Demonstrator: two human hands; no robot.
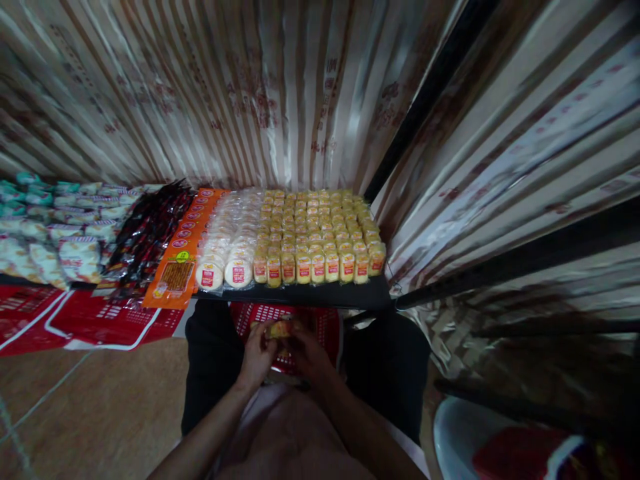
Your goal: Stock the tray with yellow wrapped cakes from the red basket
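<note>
Over a red plastic basket (333, 330) between my knees, a small yellow wrapped snack (279, 329) is held up by both hands. My left hand (256, 355) pinches its left end, and my right hand (309, 352) grips the right end. The wrapper shows a bit of red print. More yellow pieces seem to lie below in the basket, dim and partly covered by my fingers. Just beyond my hands, similar yellow packets (317, 267) stand in tight rows on a black shelf (300, 293).
Left along the shelf lie round white packets (239, 272), an orange packet (173, 277), dark packets (150, 227) and white-and-green bags (80, 257). Red baskets (115, 320) sit below. Printed sheeting (280, 93) hangs behind. A white basin (453, 433) stands at lower right.
</note>
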